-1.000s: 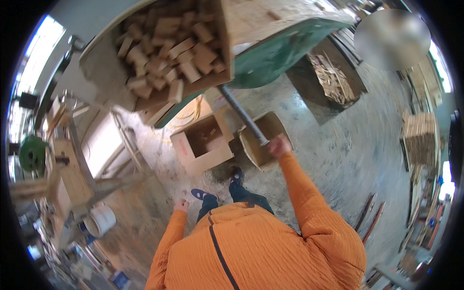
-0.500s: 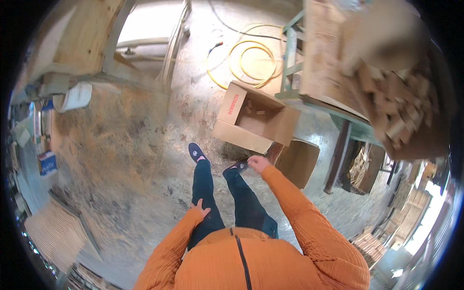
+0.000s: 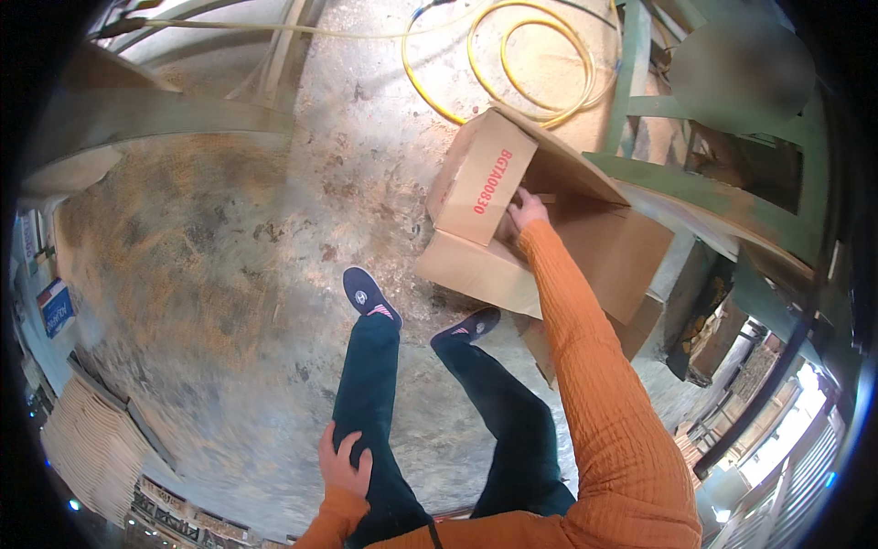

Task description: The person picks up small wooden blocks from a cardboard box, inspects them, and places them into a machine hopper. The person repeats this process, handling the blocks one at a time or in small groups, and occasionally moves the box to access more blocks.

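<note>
On the far floor (image 3: 302, 220), to the right, a cardboard box (image 3: 626, 261) is set open, so the right hand (image 3: 528, 216) can be dipped in; whether its fingers are clamped cannot be told. The left hand (image 3: 344, 467) is rested on the leg (image 3: 369, 366), fingers apart, probably for balance.

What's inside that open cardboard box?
In the box: the right hand and a small pale piece beside it. Hand and sleeve cover part of the inside; what's beneath can't be seen.
</note>
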The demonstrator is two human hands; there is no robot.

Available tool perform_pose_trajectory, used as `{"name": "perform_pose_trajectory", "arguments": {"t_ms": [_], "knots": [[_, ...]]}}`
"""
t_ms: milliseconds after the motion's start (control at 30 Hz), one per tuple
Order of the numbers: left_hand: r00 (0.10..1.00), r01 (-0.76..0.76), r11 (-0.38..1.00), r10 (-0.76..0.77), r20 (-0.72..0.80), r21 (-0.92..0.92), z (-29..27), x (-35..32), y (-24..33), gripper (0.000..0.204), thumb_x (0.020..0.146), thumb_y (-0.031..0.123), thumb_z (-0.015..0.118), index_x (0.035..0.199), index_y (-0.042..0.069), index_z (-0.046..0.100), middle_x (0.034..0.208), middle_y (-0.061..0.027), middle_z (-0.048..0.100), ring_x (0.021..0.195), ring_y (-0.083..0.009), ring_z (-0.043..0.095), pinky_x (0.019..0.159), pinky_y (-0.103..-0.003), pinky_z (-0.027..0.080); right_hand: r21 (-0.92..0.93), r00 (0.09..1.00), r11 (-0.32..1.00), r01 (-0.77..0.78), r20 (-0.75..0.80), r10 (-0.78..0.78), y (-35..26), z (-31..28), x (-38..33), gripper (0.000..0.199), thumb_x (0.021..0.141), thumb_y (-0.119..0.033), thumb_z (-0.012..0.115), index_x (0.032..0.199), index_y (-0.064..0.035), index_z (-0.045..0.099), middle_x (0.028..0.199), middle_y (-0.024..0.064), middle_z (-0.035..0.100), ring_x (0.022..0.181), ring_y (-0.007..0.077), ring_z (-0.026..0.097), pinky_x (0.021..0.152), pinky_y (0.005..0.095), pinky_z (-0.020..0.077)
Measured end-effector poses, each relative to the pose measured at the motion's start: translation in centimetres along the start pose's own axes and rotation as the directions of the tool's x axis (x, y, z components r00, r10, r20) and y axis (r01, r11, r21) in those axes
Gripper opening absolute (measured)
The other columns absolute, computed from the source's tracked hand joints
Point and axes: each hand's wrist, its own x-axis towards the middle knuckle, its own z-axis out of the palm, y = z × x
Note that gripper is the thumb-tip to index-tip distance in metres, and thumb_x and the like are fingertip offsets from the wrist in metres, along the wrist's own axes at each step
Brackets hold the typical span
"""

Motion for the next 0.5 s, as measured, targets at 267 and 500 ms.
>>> {"name": "perform_pose_trajectory", "arguments": {"t_ms": [267, 500], "knots": [[0.995, 0.072, 0.996, -0.076, -0.071, -0.058, -0.6, 3.8, 0.7, 0.031, 0.075, 0.022, 0.060, 0.102, 0.007, 0.060, 0.135, -0.0252, 0.034, 0.122, -0.0420, 0.037, 0.101, -0.047, 0.029, -0.179, 0.999, 0.983, -0.046, -0.031, 0.041, 2.8, 4.2, 12.6, 0.038, 0.080, -0.029, 0.060, 0.113, -0.0118, 0.056, 0.109, 0.0162, 0.057, 0.103, 0.0364, 0.050, 0.087, 0.0404, 0.0431], [0.999, -0.007, 0.999, 0.005, -0.053, -0.032, -0.7, 3.6, 0.5, 0.029, 0.070, 0.016, 0.065, 0.099, 0.011, 0.063, 0.129, -0.0235, 0.041, 0.117, -0.0399, 0.041, 0.098, -0.045, 0.034, 0.548, 0.947, 0.824, 0.144, -0.317, 0.045, 4.4, -0.8, 5.5, 0.024, 0.079, -0.021, 0.063, 0.097, -0.0044, 0.063, 0.090, 0.0111, 0.064, 0.081, 0.0267, 0.062, 0.071, 0.0328, 0.0508]]}}
